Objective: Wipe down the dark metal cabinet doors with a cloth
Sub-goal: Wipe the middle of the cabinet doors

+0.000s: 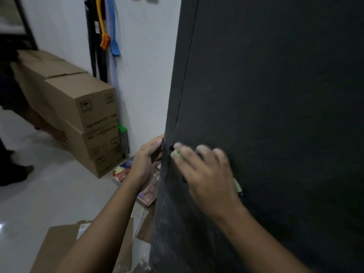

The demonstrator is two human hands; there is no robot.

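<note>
**Dark metal cabinet door**: fills the right half of the view from top to bottom. It is matte charcoal, flat and plain, with faint pale dust smears low down near me. A thin vertical seam divides it from the narrow edge strip on its left.

**Floor**: pale glossy tiles, at left.

**Wall**: white, far behind the cabinet's left edge.

**Cardboard boxes**: brown, stacked against the wall at far left, printed "QUANTITY".

**Flattened cardboard**: lying on the floor near me, with printed sheets farther off at the foot of the cabinet.

**Another person**: in dark clothing at the far left edge, one hand on the lower box.

**My right hand**: blurred, with its grip apart. The fingers are spread and pressed flat against the lower left part of the door, just right of the seam.

**My left hand**: its grip is clamped on the edge strip, fingers curled round the strip's left edge, level with the right hand.

**Brushes**: one orange and one blue, hanging on the wall at top.

**Cloth**: pale green, trapped between my right palm and the door. Only slivers show, one at the fingertips and one beside the heel of the hand.
</note>
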